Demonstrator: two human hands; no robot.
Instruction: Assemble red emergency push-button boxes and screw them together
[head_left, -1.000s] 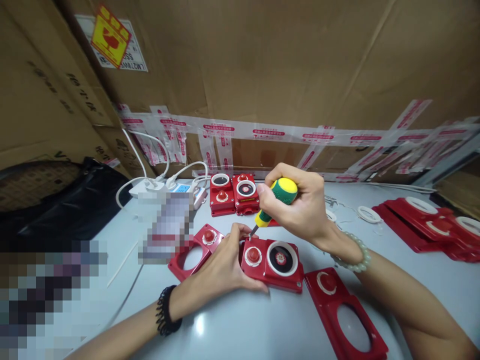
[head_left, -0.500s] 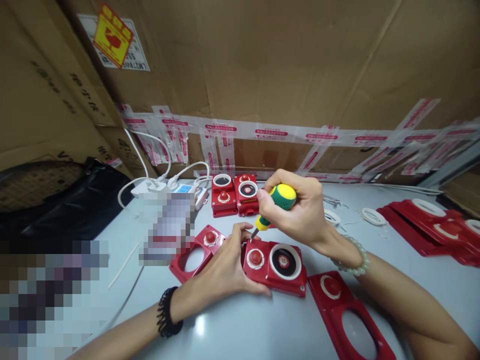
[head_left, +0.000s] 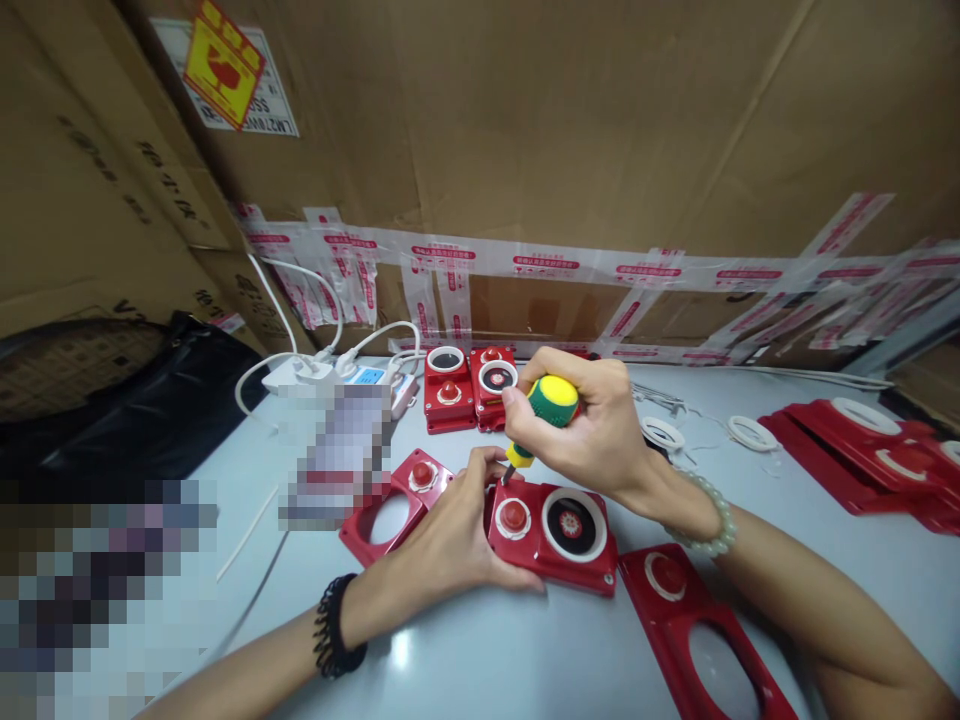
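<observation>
A red alarm box (head_left: pixel 525 548) with a domed red light and a white-ringed black speaker lies face up on the table. My left hand (head_left: pixel 465 540) grips its left end, thumb along the near edge and fingers at the far corner. In my right hand (head_left: pixel 592 425) is a stubby screwdriver (head_left: pixel 553 402) with a green and yellow handle. The fist wraps round the handle, and the shaft slants down to the box's far left corner; whether the tip sits in a screw is too small to tell. A screw shows at the near right corner.
Red cover plates with round holes lie left (head_left: pixel 365 528) and right (head_left: pixel 664 625) of the box. Two more alarm boxes (head_left: pixel 448 412) stand behind. White rings (head_left: pixel 752 433) and stacked red covers (head_left: pixel 817 460) are at right. A power strip (head_left: pixel 367 377) with cables sits back left, before a cardboard wall (head_left: pixel 540 130).
My right hand has shifted slightly left and turned a little with the screwdriver. The left hand and the alarm box stay almost the same; the view moved slightly.
</observation>
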